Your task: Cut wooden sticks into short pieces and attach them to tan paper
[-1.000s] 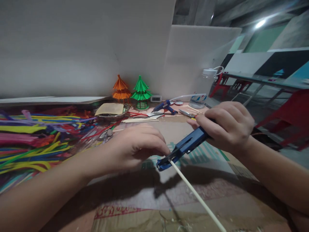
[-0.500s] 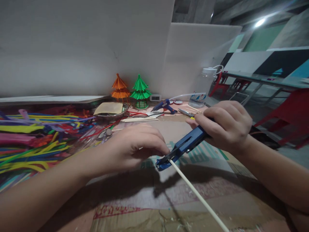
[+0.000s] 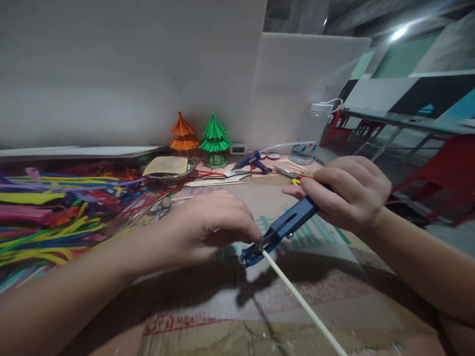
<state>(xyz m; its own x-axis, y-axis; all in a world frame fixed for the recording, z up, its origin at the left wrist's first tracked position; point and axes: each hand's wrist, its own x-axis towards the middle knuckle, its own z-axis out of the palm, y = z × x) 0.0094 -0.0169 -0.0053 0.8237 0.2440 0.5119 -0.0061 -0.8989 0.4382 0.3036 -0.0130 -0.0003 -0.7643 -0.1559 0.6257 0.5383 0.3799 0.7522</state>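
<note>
A blue hand tool (image 3: 291,217) slants across the middle of the view, its handle end wrapped by the fingers of my right hand (image 3: 349,193). A thin pale stick (image 3: 302,299) sits in the tool's jaws and runs down toward the lower right. My left hand (image 3: 222,222) is at the jaw end, its fingertips pinched together around the stick's end, which they largely hide.
Colourful pipe cleaners (image 3: 48,222) cover the left side. Behind the hands stand an orange tree (image 3: 182,133), a green tree (image 3: 214,138), a glue gun (image 3: 252,162), scissors (image 3: 287,173), a dish (image 3: 168,170) and a bottle (image 3: 309,131).
The tool's jaw end has tipped slightly downward and its grip end has shifted a little right with my right hand. My left fingertips have dropped slightly at the jaws.
</note>
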